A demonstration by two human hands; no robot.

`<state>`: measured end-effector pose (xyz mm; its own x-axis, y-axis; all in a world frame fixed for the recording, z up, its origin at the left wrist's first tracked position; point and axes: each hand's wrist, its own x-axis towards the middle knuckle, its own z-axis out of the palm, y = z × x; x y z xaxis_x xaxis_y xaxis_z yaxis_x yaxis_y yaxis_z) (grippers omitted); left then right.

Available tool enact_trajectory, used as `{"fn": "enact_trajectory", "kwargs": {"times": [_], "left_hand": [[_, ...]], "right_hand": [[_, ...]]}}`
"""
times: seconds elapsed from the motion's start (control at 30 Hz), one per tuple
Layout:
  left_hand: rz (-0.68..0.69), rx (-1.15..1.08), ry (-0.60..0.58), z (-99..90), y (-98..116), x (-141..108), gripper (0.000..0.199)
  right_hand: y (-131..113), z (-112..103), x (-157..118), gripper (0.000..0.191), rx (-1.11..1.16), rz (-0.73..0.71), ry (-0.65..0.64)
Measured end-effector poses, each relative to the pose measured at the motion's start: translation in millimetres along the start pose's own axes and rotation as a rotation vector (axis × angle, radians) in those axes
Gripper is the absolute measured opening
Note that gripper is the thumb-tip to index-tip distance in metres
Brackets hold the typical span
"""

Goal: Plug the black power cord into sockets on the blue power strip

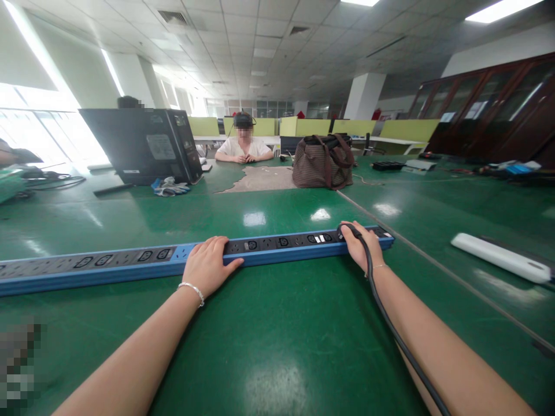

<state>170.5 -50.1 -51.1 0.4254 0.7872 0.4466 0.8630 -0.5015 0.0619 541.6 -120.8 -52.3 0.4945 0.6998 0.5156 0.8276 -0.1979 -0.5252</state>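
A long blue power strip (277, 251) with black sockets lies across the green table and runs out of view at the left. My left hand (210, 263) is laid over its middle, fingers on the top and far side, thumb along the near edge. Near the strip's right end, my right hand (363, 248) grips a black plug (346, 229) against the socket face. From the plug a black cable (381, 306) runs down over my right forearm. How deep the plug sits in the socket is hidden by my fingers.
On the green table (277, 335), a long white bar (498, 257) lies to the right. Farther back stand a brown bag (323, 164) and a black computer case (147, 147), with gloves (170, 186) beside it. A person (245, 144) sits across the table.
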Motion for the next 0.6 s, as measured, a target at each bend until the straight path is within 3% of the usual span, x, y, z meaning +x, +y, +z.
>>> {"fn": "enact_trajectory", "kwargs": {"times": [0.23,0.4,0.6], "left_hand": [[0.005,0.029,-0.005,-0.9,0.1,0.0,0.053],[0.013,0.021,-0.005,-1.1,0.1,0.1,0.055],[0.014,0.015,-0.001,-1.2,-0.2,-0.1,0.054]], "right_hand": [[-11.8,1.3,-3.2,0.039,-0.126,0.019,0.043],[-21.4,0.0,-7.4,0.040,-0.172,-0.063,0.075],[-14.6,-2.1,-7.6,0.043,-0.069,0.049,0.031]]}}
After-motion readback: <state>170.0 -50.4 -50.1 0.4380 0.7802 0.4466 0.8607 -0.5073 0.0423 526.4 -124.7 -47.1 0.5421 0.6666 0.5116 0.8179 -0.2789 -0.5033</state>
